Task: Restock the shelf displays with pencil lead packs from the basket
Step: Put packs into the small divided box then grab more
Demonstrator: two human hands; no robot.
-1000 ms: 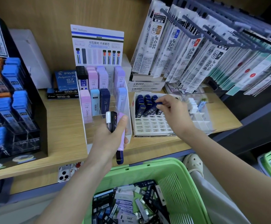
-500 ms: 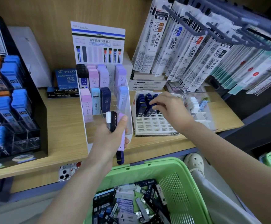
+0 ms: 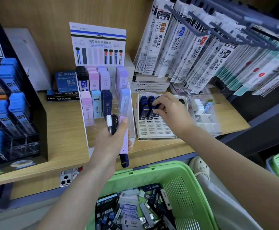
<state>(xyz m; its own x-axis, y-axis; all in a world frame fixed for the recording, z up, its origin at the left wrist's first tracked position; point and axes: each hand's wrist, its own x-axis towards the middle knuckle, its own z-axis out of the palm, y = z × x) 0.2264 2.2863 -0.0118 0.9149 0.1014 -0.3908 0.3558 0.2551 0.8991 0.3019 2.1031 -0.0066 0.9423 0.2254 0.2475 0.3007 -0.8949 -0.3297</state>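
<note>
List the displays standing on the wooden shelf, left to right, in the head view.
Black rack of blue lead cases → Pilot lead boxes → clear Tombow stand → white tray of navy packs → clear divided box.

Back wall: pale wood-grain panel [image 3: 44, 17], upright behind the shelf.
Shelf: light wooden board [image 3: 65, 130]; a grey-blue strip [image 3: 35, 199] runs below its front edge.
Right end: dark grey metal frame [image 3: 268, 130]; grey peg hooks [image 3: 185, 20] above.
Light: bright, even.
</note>
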